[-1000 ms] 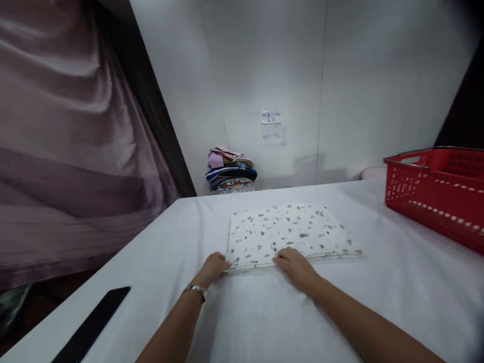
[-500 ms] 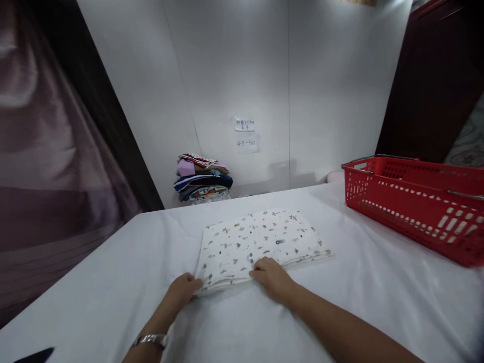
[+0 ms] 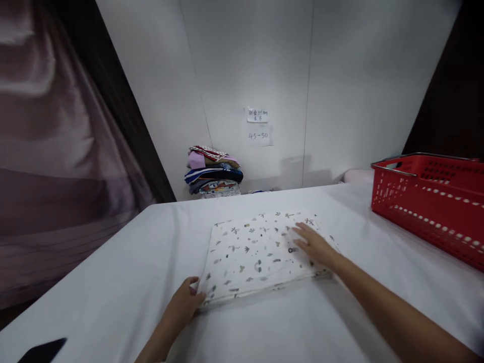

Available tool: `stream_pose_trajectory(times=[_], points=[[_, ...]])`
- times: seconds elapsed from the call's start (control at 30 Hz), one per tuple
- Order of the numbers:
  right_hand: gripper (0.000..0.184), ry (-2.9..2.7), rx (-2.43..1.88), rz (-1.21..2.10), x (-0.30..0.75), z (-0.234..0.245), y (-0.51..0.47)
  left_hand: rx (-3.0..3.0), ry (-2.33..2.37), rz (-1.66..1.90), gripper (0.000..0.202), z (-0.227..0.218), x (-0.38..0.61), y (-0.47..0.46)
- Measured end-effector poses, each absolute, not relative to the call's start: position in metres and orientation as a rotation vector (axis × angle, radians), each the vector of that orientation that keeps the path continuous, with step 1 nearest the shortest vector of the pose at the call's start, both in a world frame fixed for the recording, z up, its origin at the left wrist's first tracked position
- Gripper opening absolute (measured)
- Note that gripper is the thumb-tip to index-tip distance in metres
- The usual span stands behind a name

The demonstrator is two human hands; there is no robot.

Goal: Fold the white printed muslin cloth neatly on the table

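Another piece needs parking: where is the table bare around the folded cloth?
Bare: left of the printed cloth out to the table edge; between cloth and red basket. Crowded: the near strip, with the left hand at the cloth's corner and right hand flat on top.

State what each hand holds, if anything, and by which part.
The left hand grips the folded printed cloth at its near left corner; the right hand lies flat on top, holding nothing.
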State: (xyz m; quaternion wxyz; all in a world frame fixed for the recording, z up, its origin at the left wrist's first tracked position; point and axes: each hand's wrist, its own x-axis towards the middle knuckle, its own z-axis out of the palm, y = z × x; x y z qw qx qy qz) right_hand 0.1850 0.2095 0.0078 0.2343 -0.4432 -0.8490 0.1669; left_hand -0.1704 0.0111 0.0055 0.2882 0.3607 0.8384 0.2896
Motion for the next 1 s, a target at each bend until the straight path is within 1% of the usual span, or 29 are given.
stream_pose_trajectory(times=[0.07, 0.13, 0.27, 0.4, 0.53, 0.67, 0.83, 0.9, 1.0], points=[[0.054, -2.414, -1.474, 0.278, 0.212, -0.001, 0.233, 1.032, 2.282, 0.742, 0.06, 0.004, -0.171, 0.009], [0.057, -2.494, -1.597, 0.185, 0.233, -0.014, 0.245, 1.076, 2.325, 0.702, 0.059, 0.005, -0.171, 0.006], [0.055, -2.555, -1.647, 0.014, 0.244, -0.026, 0.244, 1.11, 2.376, 0.623, 0.058, 0.008, -0.17, 0.003], [0.057, -2.579, -1.638, -0.104, 0.226, -0.017, 0.245, 1.101, 2.401, 0.499, 0.055, 0.013, -0.168, 0.005], [0.063, -2.623, -1.538, -0.065, 0.197, -0.005, 0.267, 1.089, 2.388, 0.412, 0.058, 0.017, -0.169, 0.008], [0.067, -2.65, -1.478, 0.008, 0.169, -0.005, 0.298, 1.01, 2.284, 0.566, 0.065, 0.02, -0.171, 0.015], [0.061, -2.623, -1.465, 0.004, 0.156, -0.028, 0.324, 0.799, 2.305, 0.818, 0.062, 0.02, -0.17, 0.029], [0.06, -2.621, -1.461, -0.021, 0.158, -0.04, 0.329, 0.79, 2.339, 0.821, 0.063, 0.016, -0.167, 0.033], [0.059, -2.617, -1.447, -0.026, 0.161, -0.05, 0.335, 0.902, 2.44, 0.732, 0.058, 0.01, -0.163, 0.034]])
